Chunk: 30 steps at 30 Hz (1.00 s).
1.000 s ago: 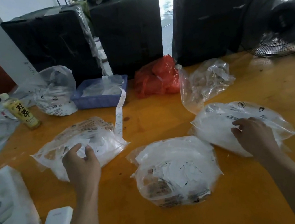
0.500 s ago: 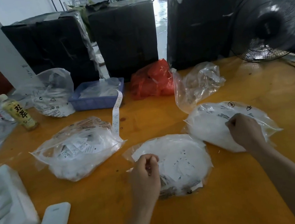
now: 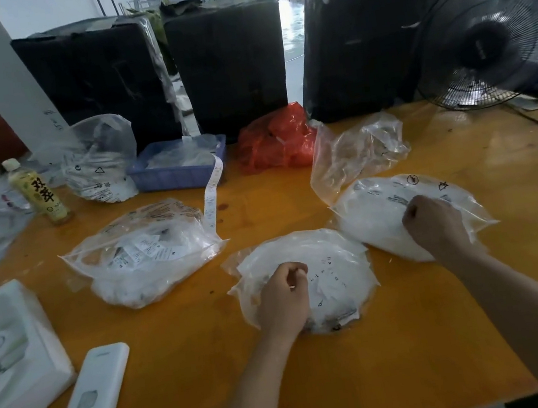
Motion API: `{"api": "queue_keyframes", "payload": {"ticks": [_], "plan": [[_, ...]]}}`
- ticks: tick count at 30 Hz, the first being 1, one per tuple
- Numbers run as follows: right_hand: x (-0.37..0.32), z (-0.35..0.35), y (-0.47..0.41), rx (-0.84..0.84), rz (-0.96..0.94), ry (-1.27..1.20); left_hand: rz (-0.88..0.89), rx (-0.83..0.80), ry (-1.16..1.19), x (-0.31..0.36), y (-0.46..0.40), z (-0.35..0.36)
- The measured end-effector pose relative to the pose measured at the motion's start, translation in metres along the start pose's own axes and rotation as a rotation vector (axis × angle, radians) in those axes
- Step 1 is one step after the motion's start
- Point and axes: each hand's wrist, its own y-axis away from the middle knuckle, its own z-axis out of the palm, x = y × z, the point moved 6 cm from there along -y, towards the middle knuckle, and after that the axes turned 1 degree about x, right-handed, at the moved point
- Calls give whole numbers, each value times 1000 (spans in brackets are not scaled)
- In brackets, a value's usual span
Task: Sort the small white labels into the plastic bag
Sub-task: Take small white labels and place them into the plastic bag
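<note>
Your left hand [image 3: 285, 293], fingers curled, pinches at the small white labels [image 3: 332, 281] in the middle clear plastic bag [image 3: 344, 255]; your right hand [image 3: 435, 227], fisted, pins the right-hand clear bag [image 3: 377, 223] against the orange worktop [image 3: 418, 338], likely steadying it.

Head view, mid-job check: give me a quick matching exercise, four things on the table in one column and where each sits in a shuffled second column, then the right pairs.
Things:
1. blue tray
2. red bag
3. drink bottle
4. white remote

Places:
A. near left corner, beside the foam packing
B. far left edge of the table
C. far side, in front of the middle black box
D. far side, with a label strip hanging over its rim

Pairs: 1-D, 2-C, 3-B, 4-A
</note>
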Motion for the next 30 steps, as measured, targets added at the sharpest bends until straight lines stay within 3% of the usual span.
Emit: {"api": "queue_keyframes", "payload": {"ticks": [5, 8, 11, 15, 18, 23, 28, 30], "plan": [[6, -15, 2, 95, 58, -225, -163, 15, 215, -11, -6, 8], [8, -18, 2, 88, 60, -344, -172, 31, 277, -12, -4, 8], [11, -19, -1, 51, 84, -486, -165, 1, 301, -14, 0, 11], [9, -18, 6, -21, 232, -948, -135, -56, 360, -11, 6, 12], [-21, -12, 35, -194, 146, -1133, -99, -129, 416, -6, 12, 16], [-77, 24, 110, -417, -3, -1022, -133, -262, 662, -13, 25, 25], [-104, 55, 134, -289, -249, -642, -116, -155, 598, -35, 21, 10], [-108, 61, 132, -210, -341, -539, -150, -83, 677, -48, 17, 5]]}}
